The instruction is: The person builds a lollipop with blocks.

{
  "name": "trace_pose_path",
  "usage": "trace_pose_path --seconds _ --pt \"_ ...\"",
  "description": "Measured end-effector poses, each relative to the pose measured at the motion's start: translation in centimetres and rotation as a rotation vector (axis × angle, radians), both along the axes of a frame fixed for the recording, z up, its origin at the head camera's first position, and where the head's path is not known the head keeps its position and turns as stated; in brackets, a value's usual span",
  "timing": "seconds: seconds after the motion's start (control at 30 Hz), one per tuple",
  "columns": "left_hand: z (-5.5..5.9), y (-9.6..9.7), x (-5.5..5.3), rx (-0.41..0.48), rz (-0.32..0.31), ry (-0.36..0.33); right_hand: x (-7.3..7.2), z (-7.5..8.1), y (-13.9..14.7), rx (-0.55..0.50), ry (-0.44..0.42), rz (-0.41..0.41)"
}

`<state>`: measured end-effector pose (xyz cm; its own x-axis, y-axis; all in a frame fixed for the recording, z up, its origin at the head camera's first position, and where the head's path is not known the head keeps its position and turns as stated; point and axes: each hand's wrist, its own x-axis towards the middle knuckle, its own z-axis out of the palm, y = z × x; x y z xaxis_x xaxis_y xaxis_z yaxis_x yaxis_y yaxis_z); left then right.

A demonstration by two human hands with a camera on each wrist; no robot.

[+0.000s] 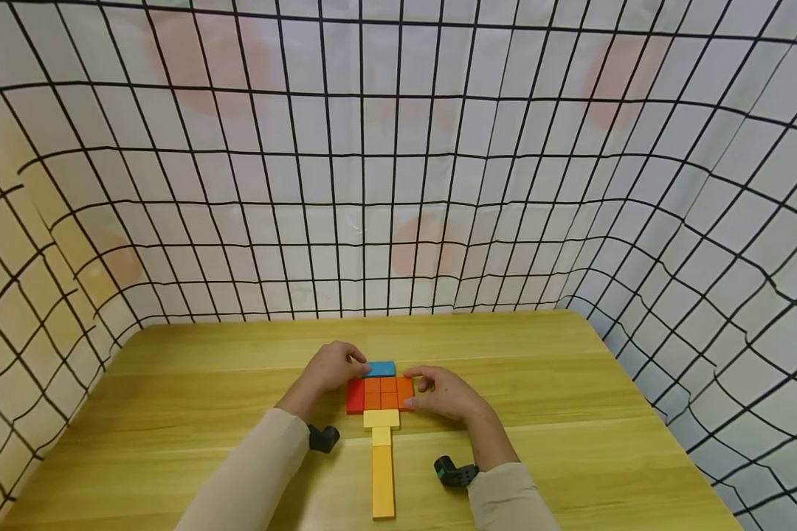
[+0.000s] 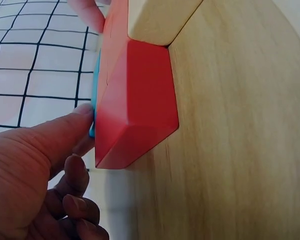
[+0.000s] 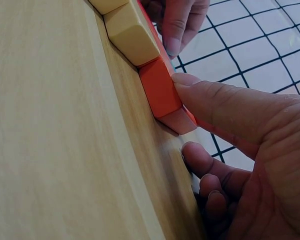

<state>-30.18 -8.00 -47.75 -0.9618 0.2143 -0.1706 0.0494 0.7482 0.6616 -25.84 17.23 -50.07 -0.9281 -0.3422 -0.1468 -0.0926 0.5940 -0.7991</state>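
A flat figure of wooden blocks lies on the table. My left hand (image 1: 330, 366) pinches the left end of a blue block (image 1: 382, 369) at the figure's far side, thumb tip at its edge in the left wrist view. Around the right-end orange block (image 1: 405, 389), the thumb and index finger of my right hand (image 1: 448, 394) grip its near and far ends. Small orange squares (image 1: 380, 394) sit between that block and a red block (image 1: 355, 397). Closer to me, a pale yellow block (image 1: 381, 419) meets the orange row.
Below it run a short yellow block (image 1: 381, 436) and a long deeper-yellow block (image 1: 383, 483), in line toward me. The wood-grain table (image 1: 571, 413) is bordered by black netting (image 1: 361, 203) over pale fabric. Both wrists wear small black cameras (image 1: 456, 472).
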Motion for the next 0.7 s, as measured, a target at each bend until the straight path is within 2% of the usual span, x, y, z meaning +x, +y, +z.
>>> trace_pose_path --seconds 0.37,0.7 --pt "-0.13 0.18 -0.08 -0.007 -0.026 0.027 -0.01 -0.05 0.0 0.005 0.007 -0.002" --pt "-0.07 0.15 -0.05 0.002 -0.021 0.008 0.14 0.04 -0.04 0.006 0.006 0.003"
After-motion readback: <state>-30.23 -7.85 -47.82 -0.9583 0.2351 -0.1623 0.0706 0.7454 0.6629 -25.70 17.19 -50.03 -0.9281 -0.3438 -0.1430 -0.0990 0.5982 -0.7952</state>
